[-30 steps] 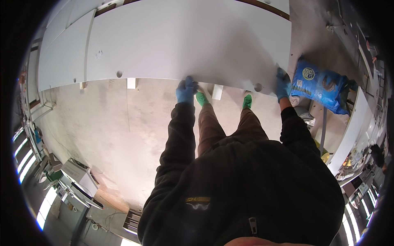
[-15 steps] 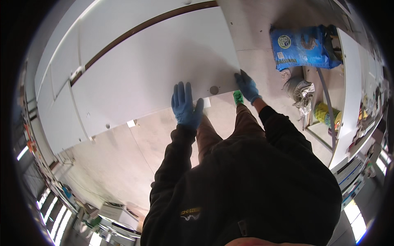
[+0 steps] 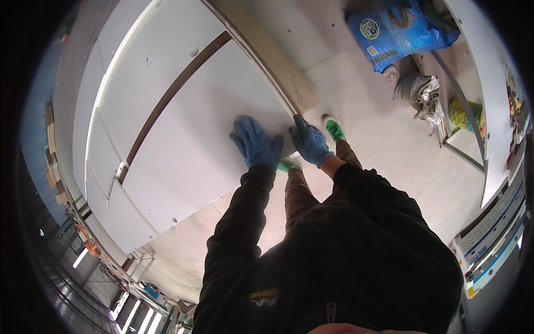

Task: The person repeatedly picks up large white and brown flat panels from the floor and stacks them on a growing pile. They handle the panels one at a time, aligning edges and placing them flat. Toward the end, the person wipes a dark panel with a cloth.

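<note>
Left hand (image 3: 255, 143) flat on the white panel (image 3: 194, 128), fingers spread. Right hand (image 3: 311, 143) curled at its right end edge; I can't tell if it's gripping. Panel's ahead of the legs (image 3: 300, 192), long axis lower left to upper right.

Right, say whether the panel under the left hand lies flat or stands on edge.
Lying flat: the white panel shows its broad face upward, the left hand palm-down on it.
</note>
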{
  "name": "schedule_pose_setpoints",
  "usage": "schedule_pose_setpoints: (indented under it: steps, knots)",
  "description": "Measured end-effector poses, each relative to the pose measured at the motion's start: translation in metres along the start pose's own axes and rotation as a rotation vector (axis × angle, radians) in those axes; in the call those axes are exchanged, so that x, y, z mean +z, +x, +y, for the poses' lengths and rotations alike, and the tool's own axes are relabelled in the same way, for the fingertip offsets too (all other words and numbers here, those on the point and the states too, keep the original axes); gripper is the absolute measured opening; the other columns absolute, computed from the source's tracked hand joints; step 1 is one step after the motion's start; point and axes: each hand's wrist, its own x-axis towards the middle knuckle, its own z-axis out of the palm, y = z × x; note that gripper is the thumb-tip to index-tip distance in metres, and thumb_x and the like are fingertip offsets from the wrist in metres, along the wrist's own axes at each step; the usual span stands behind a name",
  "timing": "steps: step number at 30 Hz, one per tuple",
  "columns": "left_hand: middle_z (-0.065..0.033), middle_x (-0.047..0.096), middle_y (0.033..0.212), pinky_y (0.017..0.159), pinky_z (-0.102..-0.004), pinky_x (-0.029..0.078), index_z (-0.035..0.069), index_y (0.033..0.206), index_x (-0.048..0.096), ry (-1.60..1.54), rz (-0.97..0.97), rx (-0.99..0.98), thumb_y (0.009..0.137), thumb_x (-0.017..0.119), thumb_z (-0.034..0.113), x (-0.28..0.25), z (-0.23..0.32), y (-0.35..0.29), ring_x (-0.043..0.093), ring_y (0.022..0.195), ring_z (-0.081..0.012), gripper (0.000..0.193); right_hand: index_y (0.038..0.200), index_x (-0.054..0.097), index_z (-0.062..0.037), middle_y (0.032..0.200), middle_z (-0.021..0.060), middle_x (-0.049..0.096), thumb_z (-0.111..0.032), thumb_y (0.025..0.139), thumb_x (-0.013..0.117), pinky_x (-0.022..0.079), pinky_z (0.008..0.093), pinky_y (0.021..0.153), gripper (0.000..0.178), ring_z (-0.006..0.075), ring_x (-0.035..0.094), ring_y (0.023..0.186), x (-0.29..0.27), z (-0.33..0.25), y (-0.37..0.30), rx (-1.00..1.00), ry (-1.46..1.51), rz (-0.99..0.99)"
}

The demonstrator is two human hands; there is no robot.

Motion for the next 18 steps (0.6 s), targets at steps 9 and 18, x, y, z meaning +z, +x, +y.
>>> schedule_pose_setpoints:
  steps: [9,18]
  knots:
    - [-0.0267,0.022,0.159,0.119,-0.0650,0.016,-0.008,0.155,0.018,0.054,-0.020,0.022,0.082,0.073,0.045,0.004,0.001,0.003,0.021,0.145,-0.0524,0.106,0.138,0.051,0.0026,0.128,0.0303,0.063,-0.025,0.101,0.056,0.053,0.0515,0.091,0.047,0.0467,0.065,0.106,0.007,0.007,-0.001,-0.051,0.035,0.070]
    - [-0.0282,0.021,0.162,0.121,-0.0659,0.011,-0.008,0.156,0.020,0.062,-0.025,-0.002,0.085,0.071,0.049,0.012,-0.002,-0.001,0.016,0.150,-0.0526,0.104,0.141,0.048,0.0000,0.113,0.0265,0.069,-0.028,0.100,0.056,0.053,0.0537,0.084,0.050,0.0459,0.067,0.096,-0.009,-0.003,0.000,0.024,0.012,-0.048]
